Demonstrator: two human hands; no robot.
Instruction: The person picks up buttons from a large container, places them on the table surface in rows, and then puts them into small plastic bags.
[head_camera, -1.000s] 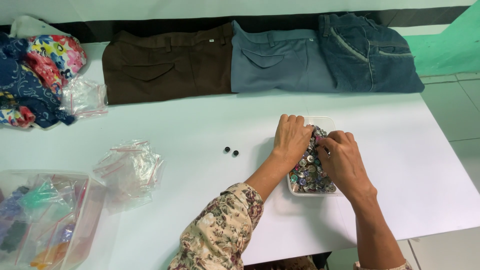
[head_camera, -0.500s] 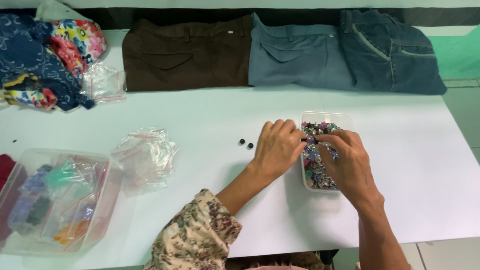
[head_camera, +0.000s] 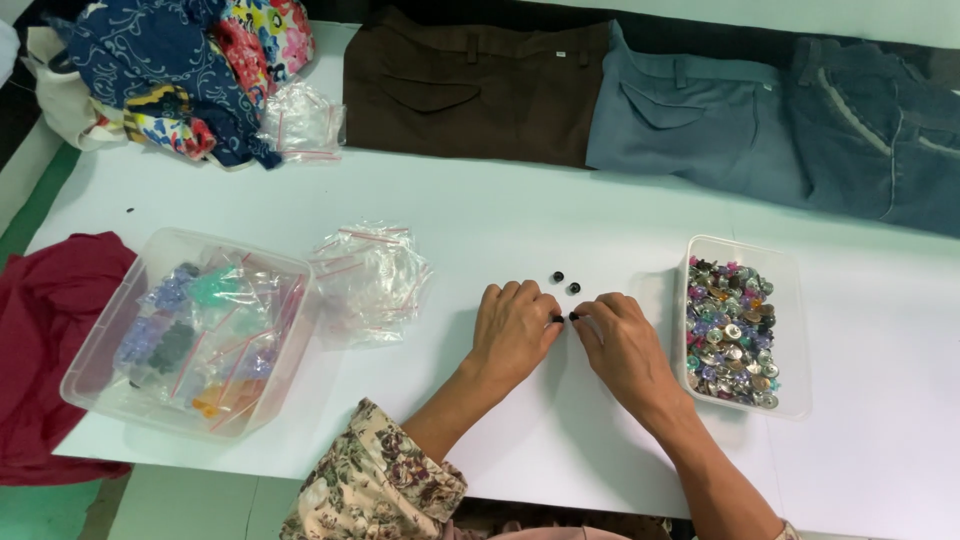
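My left hand (head_camera: 517, 328) and my right hand (head_camera: 622, 345) rest on the white table (head_camera: 500, 210), fingertips meeting. Each pinches a small black button at about the same spot (head_camera: 565, 317). Two more black buttons (head_camera: 566, 282) lie loose just beyond my fingers. To the right of my right hand stands a clear tub (head_camera: 793, 300) filled with several mixed metal and coloured buttons (head_camera: 730, 333).
Brown trousers (head_camera: 470, 85), grey-blue trousers (head_camera: 690, 120) and jeans (head_camera: 880, 130) lie along the far edge. Empty zip bags (head_camera: 368, 280) and a clear box of bagged coloured buttons (head_camera: 190, 330) sit left. Red cloth (head_camera: 45, 330) and patterned fabrics (head_camera: 170, 70) lie farther left.
Both hands have left the button tub and moved left onto the bare table, fingertips now pinching small black buttons near the two loose ones. The camera view has shifted left.
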